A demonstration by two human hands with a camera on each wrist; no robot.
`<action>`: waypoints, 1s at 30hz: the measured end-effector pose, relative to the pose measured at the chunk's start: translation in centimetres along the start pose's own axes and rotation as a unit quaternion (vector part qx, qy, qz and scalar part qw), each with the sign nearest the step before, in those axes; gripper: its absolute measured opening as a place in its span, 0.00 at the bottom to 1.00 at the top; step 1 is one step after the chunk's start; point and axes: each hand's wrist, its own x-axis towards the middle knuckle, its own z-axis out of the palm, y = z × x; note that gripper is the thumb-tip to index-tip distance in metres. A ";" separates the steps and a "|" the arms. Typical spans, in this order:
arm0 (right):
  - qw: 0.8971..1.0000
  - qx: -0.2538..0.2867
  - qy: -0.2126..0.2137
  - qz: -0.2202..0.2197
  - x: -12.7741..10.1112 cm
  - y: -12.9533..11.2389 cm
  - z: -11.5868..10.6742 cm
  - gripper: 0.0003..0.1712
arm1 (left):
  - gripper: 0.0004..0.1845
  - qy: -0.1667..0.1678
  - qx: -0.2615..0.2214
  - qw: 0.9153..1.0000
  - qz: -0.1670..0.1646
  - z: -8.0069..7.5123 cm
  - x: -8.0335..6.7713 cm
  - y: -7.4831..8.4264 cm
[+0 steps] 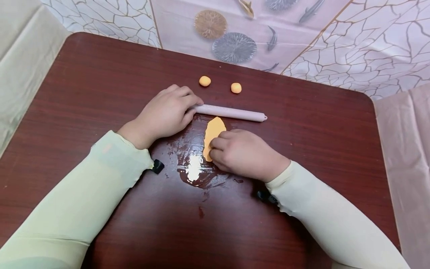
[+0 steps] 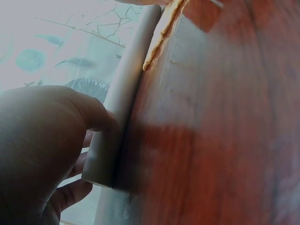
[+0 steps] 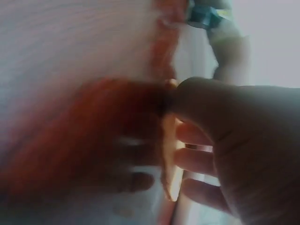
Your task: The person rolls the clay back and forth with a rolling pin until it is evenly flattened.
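Note:
A flattened, ragged-edged piece of yellow-orange dough point(image 1: 213, 131) lies on the wet patch of the table. My right hand point(image 1: 246, 154) is at its right edge with bent fingers, the thumb and fingertips on the dough point(image 3: 172, 185); the head view hides the fingertips. Just beyond the dough lies a pale pink rolling pin point(image 1: 231, 112). My left hand point(image 1: 168, 112) holds the pin's left end. In the left wrist view the thumb lies on the near side of the rolling pin point(image 2: 133, 70), with the other fingers behind it.
Two small yellow-orange dough balls point(image 1: 205, 81) point(image 1: 236, 88) sit beyond the rolling pin. A shiny wet patch point(image 1: 193, 170) spreads over the dark red-brown table point(image 1: 161, 231) by the dough. Patterned cloth point(image 1: 188, 22) hangs along the table's back edge.

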 end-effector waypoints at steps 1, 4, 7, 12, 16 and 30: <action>1.000 -0.017 0.004 -0.005 0.0 -0.1 0.1 0.08 | 0.14 0.000 -0.001 1.000 0.000 0.0 0.0 0.0; 0.999 -0.043 0.011 -0.005 0.0 -0.5 0.3 0.07 | 0.14 0.001 -0.002 1.000 0.002 0.0 0.1 0.0; 1.000 -0.023 0.005 0.012 -0.1 -0.5 0.3 0.05 | 0.14 0.001 -0.001 1.000 0.002 0.0 0.1 0.0; 1.000 -0.011 -0.001 0.010 -0.1 -0.3 0.3 0.06 | 0.14 -0.003 -0.002 1.000 -0.001 0.0 0.1 0.0; 0.999 -0.040 0.005 0.005 0.1 -0.6 0.4 0.08 | 0.14 0.000 -0.001 1.000 0.002 0.0 0.0 0.0; 0.992 0.112 -0.025 0.060 0.4 0.4 0.6 0.08 | 0.14 0.003 0.001 1.000 0.008 0.0 0.1 -0.2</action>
